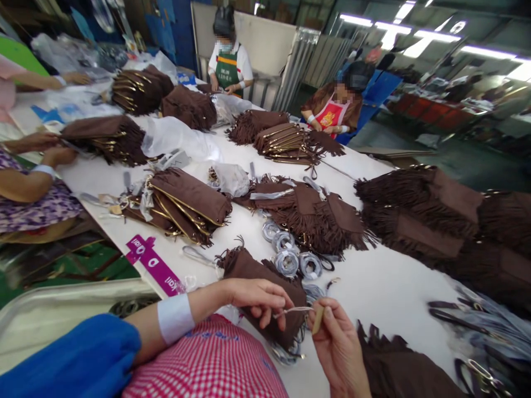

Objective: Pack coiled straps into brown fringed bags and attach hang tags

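Note:
My left hand [259, 298] is closed at the fingertips on the end of a thin pale string [296, 309], over a brown fringed pouch [259, 276]. Pinched between the thumb and fingers of my right hand [336, 337] is a small tan tag [318, 320], to which the string runs. The pouch lies on the white table just beyond and under my left hand. Coiled grey straps [286, 263] in clear wrapping lie past the pouch. Another brown fringed piece [406, 370] is to the right of my right hand.
Stacks of brown fringed pouches [186, 202] with gold zippers cover much of the white table [365, 282]. A purple strip [155, 268] lies at the left edge. Straps in plastic [477, 320] are at right. Several people work around the table, one in a green apron [226, 69].

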